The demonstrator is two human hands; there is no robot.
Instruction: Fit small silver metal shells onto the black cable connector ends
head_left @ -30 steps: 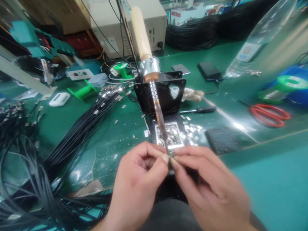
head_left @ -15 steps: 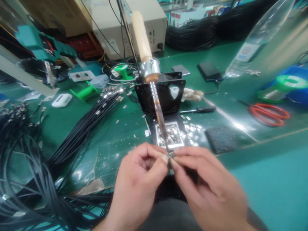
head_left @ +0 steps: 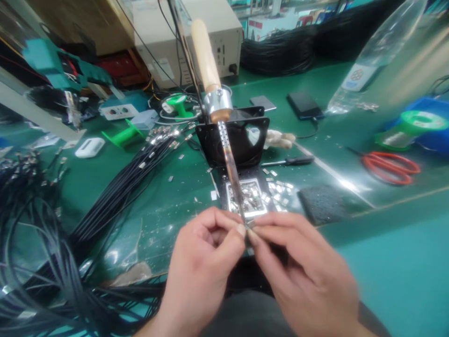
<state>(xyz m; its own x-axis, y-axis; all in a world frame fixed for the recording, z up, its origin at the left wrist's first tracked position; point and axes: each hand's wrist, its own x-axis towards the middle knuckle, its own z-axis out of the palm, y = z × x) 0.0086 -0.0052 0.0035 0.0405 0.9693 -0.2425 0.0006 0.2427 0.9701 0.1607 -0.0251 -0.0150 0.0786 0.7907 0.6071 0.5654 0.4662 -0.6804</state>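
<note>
My left hand point(head_left: 201, 262) and my right hand point(head_left: 301, 271) meet fingertip to fingertip low in the middle. Both pinch a small metal piece point(head_left: 248, 231) right under the tip of a soldering iron point(head_left: 224, 135). The iron has a pale wooden handle and is fixed slanting down on a black stand point(head_left: 245, 135). Just beyond the fingers sits a small black tray point(head_left: 257, 185) with several shiny metal shells. What exactly lies between the fingers is mostly hidden.
Bundles of black cables point(head_left: 115, 187) lie at the left and lower left. Red scissors point(head_left: 391, 166), a green solder spool point(head_left: 412, 124), a dark sponge point(head_left: 322, 201), a phone point(head_left: 305, 105) and a clear bottle point(head_left: 372, 61) are to the right. A beige box point(head_left: 182, 32) stands behind.
</note>
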